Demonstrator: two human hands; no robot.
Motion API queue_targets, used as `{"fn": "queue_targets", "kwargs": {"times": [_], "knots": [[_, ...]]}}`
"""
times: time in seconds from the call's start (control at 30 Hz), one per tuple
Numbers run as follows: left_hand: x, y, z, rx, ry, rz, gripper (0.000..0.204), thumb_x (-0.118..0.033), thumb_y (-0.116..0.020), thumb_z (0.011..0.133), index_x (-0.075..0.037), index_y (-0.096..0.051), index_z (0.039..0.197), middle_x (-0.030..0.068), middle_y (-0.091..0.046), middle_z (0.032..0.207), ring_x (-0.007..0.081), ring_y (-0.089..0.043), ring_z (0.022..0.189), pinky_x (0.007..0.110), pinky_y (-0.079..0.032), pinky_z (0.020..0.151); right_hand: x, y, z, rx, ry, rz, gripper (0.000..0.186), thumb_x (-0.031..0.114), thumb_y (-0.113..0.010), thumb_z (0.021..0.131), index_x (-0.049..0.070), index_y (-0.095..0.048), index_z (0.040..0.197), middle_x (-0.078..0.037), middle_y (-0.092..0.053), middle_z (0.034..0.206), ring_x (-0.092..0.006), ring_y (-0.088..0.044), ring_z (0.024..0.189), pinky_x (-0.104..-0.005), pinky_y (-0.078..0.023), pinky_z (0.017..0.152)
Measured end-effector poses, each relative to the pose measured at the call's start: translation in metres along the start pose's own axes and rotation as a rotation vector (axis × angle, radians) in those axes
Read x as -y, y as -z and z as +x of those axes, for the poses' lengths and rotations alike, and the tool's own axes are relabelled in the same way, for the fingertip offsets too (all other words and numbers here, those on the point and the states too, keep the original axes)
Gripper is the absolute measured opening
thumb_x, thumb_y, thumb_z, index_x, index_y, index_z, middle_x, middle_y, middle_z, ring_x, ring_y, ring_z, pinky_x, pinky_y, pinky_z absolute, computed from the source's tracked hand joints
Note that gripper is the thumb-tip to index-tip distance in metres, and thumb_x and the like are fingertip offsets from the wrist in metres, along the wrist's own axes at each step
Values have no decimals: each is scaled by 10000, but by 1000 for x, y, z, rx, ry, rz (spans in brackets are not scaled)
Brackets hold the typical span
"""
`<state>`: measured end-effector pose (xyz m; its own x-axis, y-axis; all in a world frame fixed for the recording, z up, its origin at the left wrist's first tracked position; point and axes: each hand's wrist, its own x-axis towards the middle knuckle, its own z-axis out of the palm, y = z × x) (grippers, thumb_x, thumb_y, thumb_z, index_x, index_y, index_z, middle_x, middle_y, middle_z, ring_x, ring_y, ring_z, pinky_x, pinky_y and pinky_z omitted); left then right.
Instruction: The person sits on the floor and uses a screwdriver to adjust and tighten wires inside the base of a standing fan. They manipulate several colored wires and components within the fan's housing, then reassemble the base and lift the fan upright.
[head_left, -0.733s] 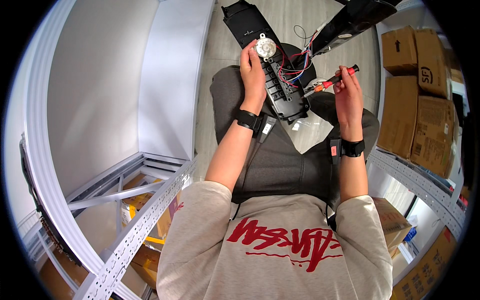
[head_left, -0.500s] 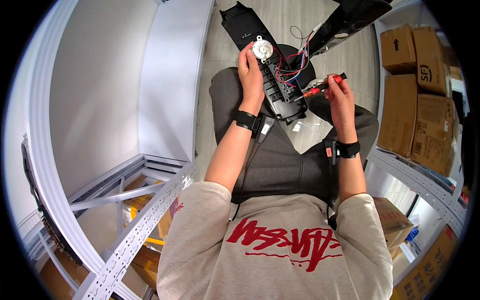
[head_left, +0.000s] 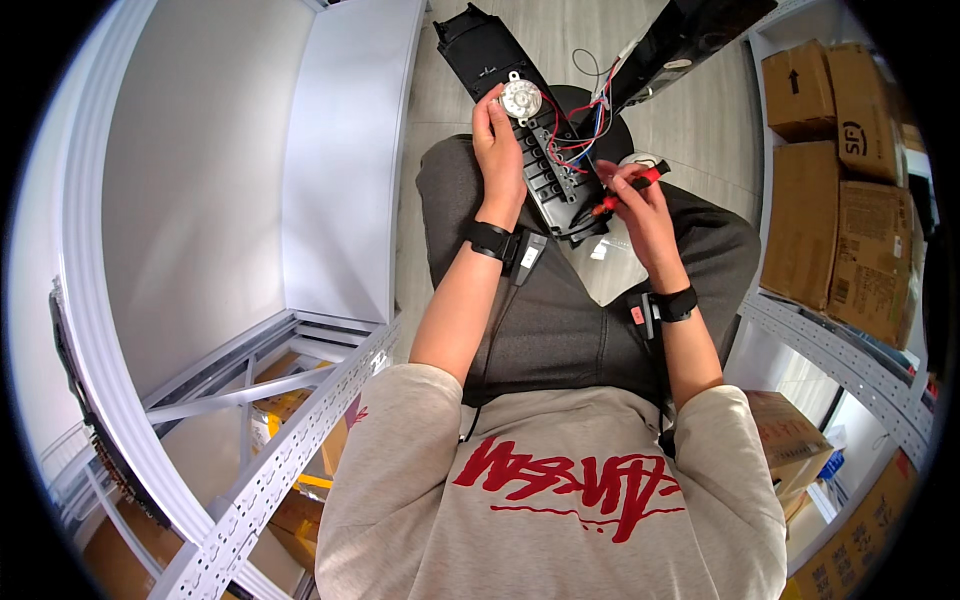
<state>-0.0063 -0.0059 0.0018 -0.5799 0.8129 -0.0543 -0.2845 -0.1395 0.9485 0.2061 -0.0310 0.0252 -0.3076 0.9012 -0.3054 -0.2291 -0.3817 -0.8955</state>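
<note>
While the long black casing (head_left: 490, 48) lay slanting over the person's lap, both hands were occupied at it. The left hand (head_left: 499, 160) was at the left side of the casing, and its grip pinched the edge of a round pale disc (head_left: 520, 99) with small ears, held over the middle part of the casing. The right hand (head_left: 640, 207) was at the right side of the casing's near end. Its grip was closed around a red and black screwdriver (head_left: 631, 188), whose shaft slanted down to the near end of the casing (whether the tip touched there, I could not tell).

Thin wires (head_left: 572, 147), red, blue, white and dark, ran in loose loops over the right side of the casing. They reached toward a second black part (head_left: 690, 50), glossy and long, which stood slanted to the right of the casing's far half. Below the casing's near end were the dark grey trousers (head_left: 545, 320) of the person. Far to the right of the casing, brown cartons (head_left: 803, 215) were stacked on a metal shelf (head_left: 835, 350), and well to its left stood a white panel (head_left: 345, 150).
</note>
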Motion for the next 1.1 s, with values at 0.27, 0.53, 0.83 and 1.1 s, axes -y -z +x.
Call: {"fn": "queue_targets", "kwargs": {"times": [0.27,0.53,0.83,1.1], "knots": [[3,1,0,24,-5,11,349,-255,-381,1104,-49,-545,1332,62,-571,1322,144,-518,1207,299,-388,1053,-10,-17,-1,58,-83,150,411,152,-634,987,82,-536,1380,2,-590,1077,-98,-569,1000,-274,-465,905],[5,-3,-9,14,-40,123,378,-256,-407,1096,-22,-537,1363,100,-561,1367,175,-505,1252,318,-367,1086,-29,-8,5,24,-45,105,407,61,-699,921,72,-577,1310,20,-598,988,-69,-562,940,-238,-445,865],[10,-3,-8,-75,-95,231,317,-203,-439,1085,2,-602,1264,73,-617,1260,154,-554,1161,295,-420,1017,-33,-7,7,19,-28,129,327,24,-668,918,54,-595,1236,24,-596,923,-56,-569,787,-235,-492,684],[-5,7,22,-110,29,190,309,-303,-474,1064,-87,-617,1233,25,-607,1133,122,-547,1029,297,-467,847,-34,-2,1,-15,6,164,303,22,-667,913,42,-595,1206,15,-577,933,-72,-576,746,-243,-494,653]]}}
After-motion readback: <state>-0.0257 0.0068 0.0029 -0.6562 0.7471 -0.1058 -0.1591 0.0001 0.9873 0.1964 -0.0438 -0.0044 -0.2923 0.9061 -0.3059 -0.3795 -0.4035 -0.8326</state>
